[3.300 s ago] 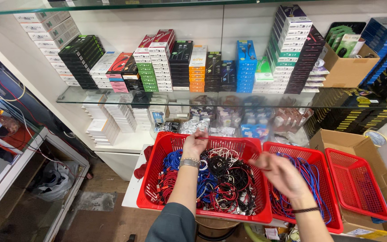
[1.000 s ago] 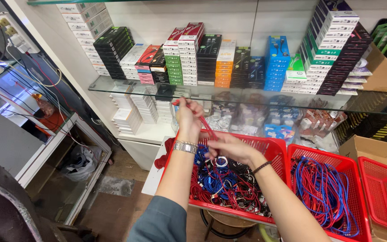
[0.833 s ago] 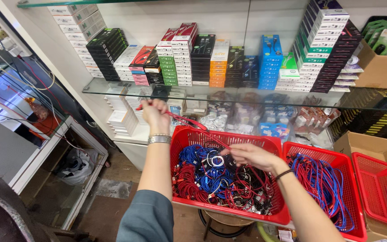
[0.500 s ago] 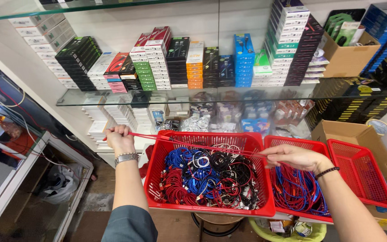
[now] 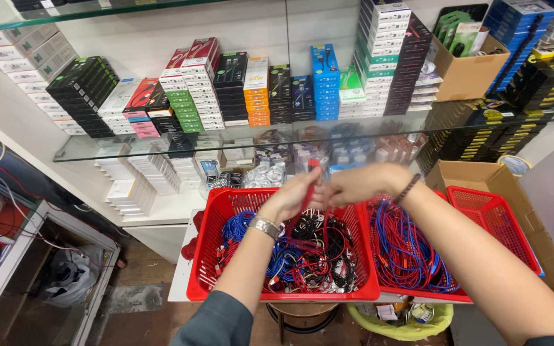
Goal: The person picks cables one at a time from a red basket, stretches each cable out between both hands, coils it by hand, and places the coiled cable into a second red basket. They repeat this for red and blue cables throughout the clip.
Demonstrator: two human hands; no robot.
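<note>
My left hand (image 5: 293, 195) and my right hand (image 5: 357, 184) meet above the left red basket (image 5: 207, 256), both pinching a thin red cable (image 5: 307, 192) whose loop hangs down toward the basket. That basket holds a tangle of red, blue, black and white cables (image 5: 302, 256). I wear a metal watch on the left wrist and a dark bracelet on the right wrist.
A middle red basket (image 5: 418, 295) holds blue and red cables; an empty red basket (image 5: 495, 218) sits in a cardboard box (image 5: 482, 176) at right. Glass shelves (image 5: 161, 147) carry stacked small boxes. A white frame (image 5: 46, 256) stands at lower left, a yellow-lined bin (image 5: 405, 317) below.
My hands were spread apart, stretching the red cable wide over the basket; now they have come together at the middle, folding the cable.
</note>
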